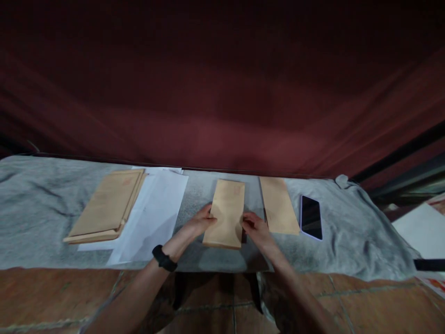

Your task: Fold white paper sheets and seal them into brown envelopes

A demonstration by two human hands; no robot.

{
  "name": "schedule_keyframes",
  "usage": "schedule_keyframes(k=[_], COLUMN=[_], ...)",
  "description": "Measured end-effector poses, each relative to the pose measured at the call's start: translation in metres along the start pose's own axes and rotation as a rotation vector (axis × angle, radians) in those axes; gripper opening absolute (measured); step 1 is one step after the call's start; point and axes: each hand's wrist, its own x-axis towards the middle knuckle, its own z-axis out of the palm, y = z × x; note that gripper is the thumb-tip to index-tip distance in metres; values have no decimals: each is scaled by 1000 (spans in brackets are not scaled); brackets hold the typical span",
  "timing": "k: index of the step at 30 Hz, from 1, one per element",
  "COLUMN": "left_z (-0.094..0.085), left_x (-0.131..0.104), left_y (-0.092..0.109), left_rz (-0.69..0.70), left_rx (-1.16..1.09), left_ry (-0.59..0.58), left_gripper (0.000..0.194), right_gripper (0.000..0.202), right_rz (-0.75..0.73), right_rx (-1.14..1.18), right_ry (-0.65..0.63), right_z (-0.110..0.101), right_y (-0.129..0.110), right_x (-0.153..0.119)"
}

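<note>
A small stack of long brown envelopes (226, 211) lies in front of me at the middle of the cloth-covered surface. My left hand (204, 220) grips its left edge, thumb on top and fingers partly hidden beneath. On the opposite edge, my right hand (254, 226) is closed with bent fingers, pinching the side of the stack. Faint reddish print shows near the top right corner of the upper envelope. Just right of my right hand are more brown envelopes (279, 204), lying flat and slightly turned.
Large brown envelopes (106, 202) lie piled at the left, partly over white paper sheets (156, 208). A phone (311, 217) with a dark screen rests at the right. Grey cloth (354, 232) covers the narrow surface, and a dark red curtain (222, 139) hangs behind it.
</note>
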Motion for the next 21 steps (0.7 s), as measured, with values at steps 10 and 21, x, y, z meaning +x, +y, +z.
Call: schedule_keyframes(k=[10, 21], left_z=[6, 29], left_x=[7, -21], left_y=[-9, -16], left_rz=[109, 516], left_rx=[524, 1311], left_ry=[118, 308], left_gripper=[70, 50], right_gripper=[52, 57], right_rz=[-550, -549], right_rx=[-861, -1057], right_ry=[33, -104], right_z=[29, 32], right_y=[8, 13], right_x=[6, 20])
